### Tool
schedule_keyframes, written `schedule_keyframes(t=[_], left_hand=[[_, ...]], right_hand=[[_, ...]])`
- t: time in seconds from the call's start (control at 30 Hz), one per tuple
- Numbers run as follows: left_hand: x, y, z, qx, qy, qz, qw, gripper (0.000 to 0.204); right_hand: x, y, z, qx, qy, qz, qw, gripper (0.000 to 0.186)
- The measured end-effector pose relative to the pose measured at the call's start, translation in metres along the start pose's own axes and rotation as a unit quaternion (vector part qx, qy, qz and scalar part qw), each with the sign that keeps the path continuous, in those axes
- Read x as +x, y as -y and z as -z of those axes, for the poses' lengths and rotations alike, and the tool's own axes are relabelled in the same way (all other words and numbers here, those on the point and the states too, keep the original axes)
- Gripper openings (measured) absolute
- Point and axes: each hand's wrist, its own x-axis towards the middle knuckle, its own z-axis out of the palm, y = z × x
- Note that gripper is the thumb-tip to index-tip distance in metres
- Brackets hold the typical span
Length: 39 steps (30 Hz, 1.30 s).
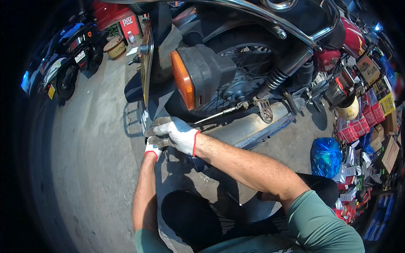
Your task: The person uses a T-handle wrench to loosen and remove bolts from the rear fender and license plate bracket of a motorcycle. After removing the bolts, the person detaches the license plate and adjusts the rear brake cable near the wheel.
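Observation:
Both my hands wear white knitted work gloves with grey palms and red cuffs. My right hand [179, 134] reaches across with its fingers curled, at the tail end of a motorcycle. Just below and partly behind it is my left hand [152, 148], closed and mostly covered. Whatever they grip between them is hidden. A short dark rod [166, 155] sticks out under the hands. Above them hang the motorcycle's orange turn signal [182, 80] in its black housing and the edge-on number plate [147, 63]. The long exhaust silencer [244, 126] runs right from beside my right wrist.
The spoked rear wheel [236, 90] and a chrome rail [261, 19] are close above. On the right lie a blue plastic bag [326, 158] and piled red boxes [356, 126]. Parked scooters [69, 55] and a plant pot [114, 47] stand at the far left.

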Motion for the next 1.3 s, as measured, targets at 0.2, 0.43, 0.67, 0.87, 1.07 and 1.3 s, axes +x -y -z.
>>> schedule_keyframes(t=[0.2, 0.43, 0.67, 0.87, 1.07, 1.3], left_hand=[[-0.012, -0.007, -0.007, -0.003, -0.095, -0.117, 0.989, 0.023], [-0.027, 0.020, 0.013, 0.293, -0.146, -0.276, 0.904, 0.016], [-0.027, 0.001, 0.009, 0.284, -0.152, -0.293, 0.900, 0.013], [-0.025, -0.006, 0.011, 0.294, -0.107, -0.289, 0.905, 0.017], [-0.016, 0.004, -0.003, 0.031, -0.102, -0.141, 0.984, 0.016], [-0.018, -0.014, -0.001, -0.150, -0.084, 0.042, 0.984, 0.012]], right_hand=[[-0.002, 0.002, -0.002, 0.012, 0.000, -0.010, 1.000, 0.032], [0.002, -0.002, -0.007, -0.002, 0.013, -0.012, 1.000, 0.033], [-0.001, -0.002, -0.006, -0.002, 0.004, -0.006, 1.000, 0.030], [-0.003, 0.000, -0.004, -0.007, 0.017, 0.005, 1.000, 0.025], [-0.001, -0.003, -0.008, -0.002, 0.002, -0.004, 1.000, 0.024], [0.002, -0.006, -0.005, 0.011, 0.002, -0.001, 1.000, 0.026]])
